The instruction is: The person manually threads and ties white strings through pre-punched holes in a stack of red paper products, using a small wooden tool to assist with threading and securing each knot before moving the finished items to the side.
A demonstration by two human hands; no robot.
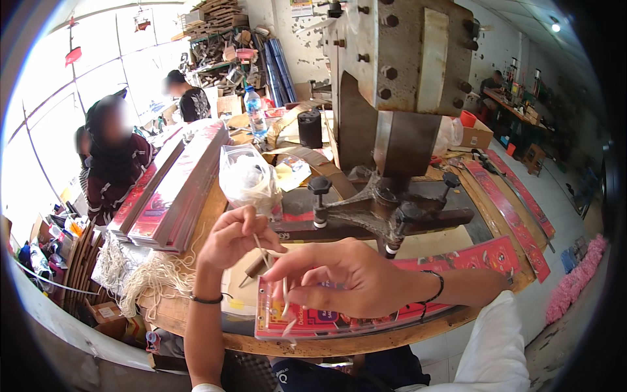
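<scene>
I logged a pale cord [260, 247] at centre frame, pinched by the left hand [238, 238] above and right hand [356, 277] below; the red strip [480, 258] ran rightward, nearer the right.

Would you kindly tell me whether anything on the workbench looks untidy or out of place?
Yes: on the left of the workbench, pale string lies in a loose, straggling tangle, which looks untidy beside the neatly stacked printed strips.

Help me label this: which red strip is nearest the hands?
The strip along the table's near edge, beneath the right hand; others lie farther right or in stacks at left.
</scene>
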